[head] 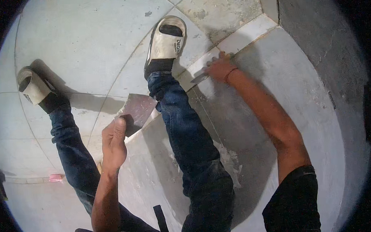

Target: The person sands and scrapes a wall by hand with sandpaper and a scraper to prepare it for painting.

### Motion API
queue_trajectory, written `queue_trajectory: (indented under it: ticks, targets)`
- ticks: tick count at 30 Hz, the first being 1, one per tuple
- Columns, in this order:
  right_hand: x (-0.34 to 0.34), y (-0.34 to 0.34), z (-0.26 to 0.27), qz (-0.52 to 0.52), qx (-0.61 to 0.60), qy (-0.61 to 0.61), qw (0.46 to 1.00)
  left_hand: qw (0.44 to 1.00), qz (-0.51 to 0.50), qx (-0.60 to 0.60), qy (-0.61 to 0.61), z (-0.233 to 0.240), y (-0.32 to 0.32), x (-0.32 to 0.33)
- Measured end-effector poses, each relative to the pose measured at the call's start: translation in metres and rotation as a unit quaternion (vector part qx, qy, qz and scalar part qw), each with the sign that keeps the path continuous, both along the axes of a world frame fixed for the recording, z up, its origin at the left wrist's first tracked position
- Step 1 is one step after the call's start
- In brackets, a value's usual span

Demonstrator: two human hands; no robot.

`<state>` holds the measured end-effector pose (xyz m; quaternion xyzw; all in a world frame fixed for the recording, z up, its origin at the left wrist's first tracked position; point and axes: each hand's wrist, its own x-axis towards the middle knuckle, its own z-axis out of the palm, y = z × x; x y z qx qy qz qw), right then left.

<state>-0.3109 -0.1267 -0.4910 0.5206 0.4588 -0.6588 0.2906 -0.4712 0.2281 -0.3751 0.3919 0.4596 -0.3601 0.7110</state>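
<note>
My left hand (114, 137) grips a thin, flat, brownish-pink piece (140, 110) by its lower left corner, thumb on top. One edge of that piece looks ragged; its material is hard to tell. Out to the right, my right hand (220, 68) is closed around a tool with a thin metal blade (199, 78), which points down and left. This hand is slightly blurred and hides the tool's handle. It is at a narrow white tile strip (247, 32), which runs diagonally along the edge of the tiled floor.
My feet, in white slides (167, 40), are on pale floor tiles (78, 37). A smooth grey surface (298, 96) borders the strip, with a darker grey surface (330, 49) beyond. A small pink item (55, 178) lies at lower left. My jeans-clad leg (189, 125) is between my hands.
</note>
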Motion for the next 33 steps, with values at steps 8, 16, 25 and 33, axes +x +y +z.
queue_trajectory:
  ticks: [8, 16, 25, 33]
  targets:
    - [0.070, 0.018, 0.000, -0.032, -0.074, -0.047, 0.996, 1.000, 0.000, 0.000, 0.006, -0.004, 0.000, -0.001]
    - [0.030, 0.041, -0.003, 0.004, -0.067, 0.003, 0.998, 1.000, -0.018, 0.004, -0.007, -0.004, 0.002, 0.002]
    - [0.058, 0.045, -0.001, 0.035, -0.013, 0.006, 0.999, 0.999, -0.038, -0.004, 0.007, -0.002, 0.003, 0.007]
    - [0.051, 0.040, -0.010, 0.024, -0.050, 0.002, 0.998, 1.000, 0.000, -0.004, -0.001, -0.002, 0.004, 0.005]
